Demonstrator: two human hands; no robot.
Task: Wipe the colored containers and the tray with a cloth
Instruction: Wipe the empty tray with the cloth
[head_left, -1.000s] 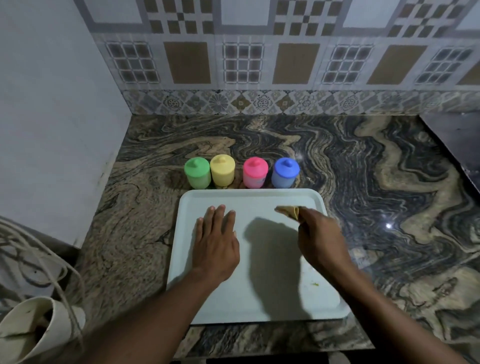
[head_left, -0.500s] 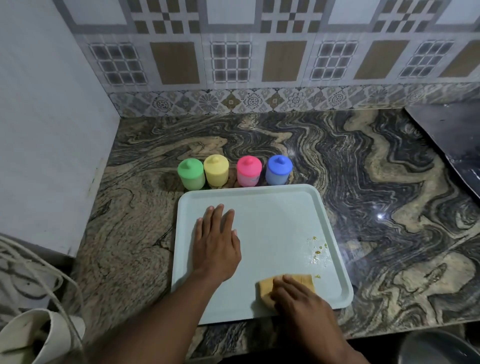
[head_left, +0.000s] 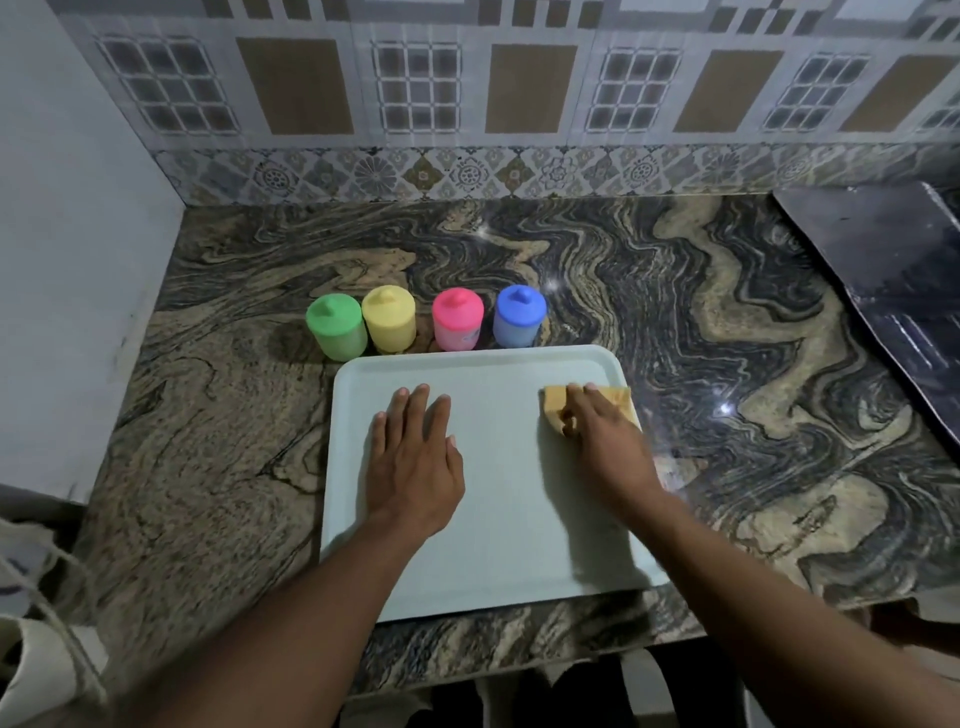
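Cloth (head_left: 555, 402), folded into a tan pad, lay under the right hand (head_left: 608, 441) at the far right corner of the tray (head_left: 498, 545), with its outer edge reaching the tray's right rim. The fingers were laid across the top of the pad and the thumb was curled against its left edge, so the hand both held and pressed it. Motion blur hid the finer detail of this grip. The left hand (head_left: 415, 457) rested palm down on the left half of the tray with its fingers straight and slightly spread. It held nothing and appeared to be bracing the tray against sliding.

The tray, pale and shallow-rimmed, sat on the veined stone countertop (head_left: 701, 322) with its near edge close to the counter's front. Just behind its far rim stood a row of four lidded containers: green container (head_left: 336, 327), yellow container (head_left: 389, 319), pink container (head_left: 457, 319) and blue container (head_left: 519, 316). The first two were touching and the others stood a little apart. A dark metal sheet (head_left: 883, 270) lay at the right.

The step in hand was judged to be the wiping of the tray. The next move called for firm, even strokes of the pad across the remaining surface. It also called for shifting the left hand so the patch beneath it could be reached. Whether the containers had been wiped could not be told.
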